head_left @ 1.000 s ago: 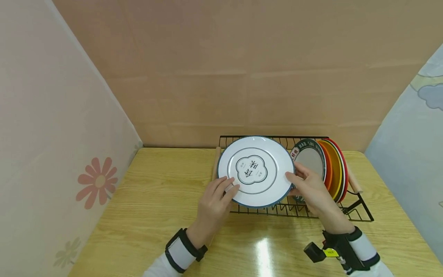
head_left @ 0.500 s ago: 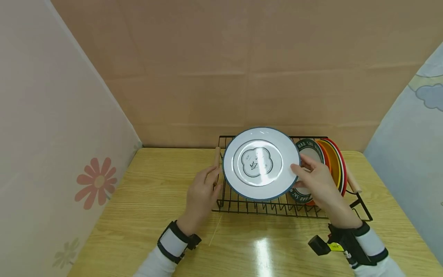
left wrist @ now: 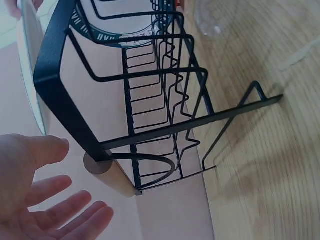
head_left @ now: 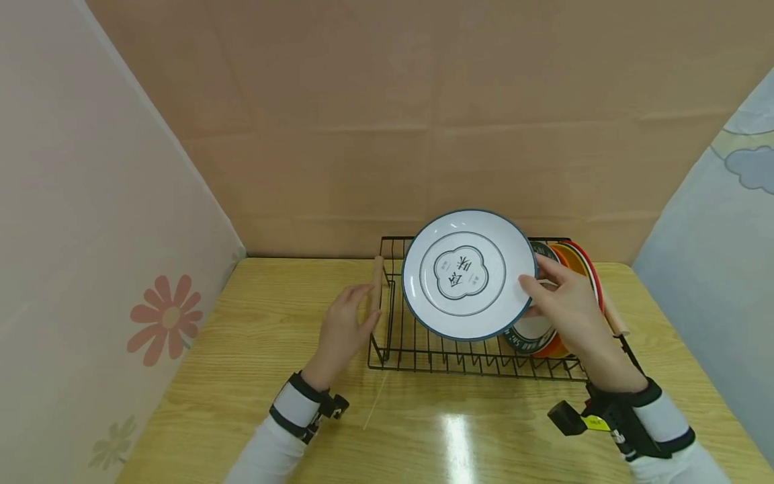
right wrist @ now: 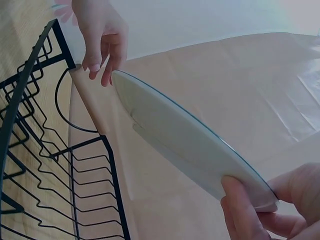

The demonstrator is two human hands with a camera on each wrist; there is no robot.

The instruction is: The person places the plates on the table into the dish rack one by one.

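My right hand (head_left: 547, 290) pinches the right rim of a white plate (head_left: 467, 272) with a blue edge and a dark emblem, its thumb on the face. The plate is tilted up over the black wire dish rack (head_left: 459, 359), its face toward me. In the right wrist view the plate (right wrist: 182, 147) runs edge-on from my fingers (right wrist: 247, 215) toward the rack (right wrist: 47, 165). My left hand (head_left: 346, 321) holds nothing and hovers with relaxed fingers by the rack's left wooden handle (head_left: 377, 282). In the left wrist view my fingers (left wrist: 47, 202) lie just apart from the handle (left wrist: 107, 172).
Several plates stand upright at the rack's right end: a dark-rimmed one (head_left: 532, 336), then orange, yellow and red ones (head_left: 595, 282). The rack sits on a wooden table (head_left: 254, 376). Panels enclose the left, back and right sides.
The plate rose and shifted right over the rack, now in my right hand alone. My left hand let go of it and drew left to the rack's wooden handle.
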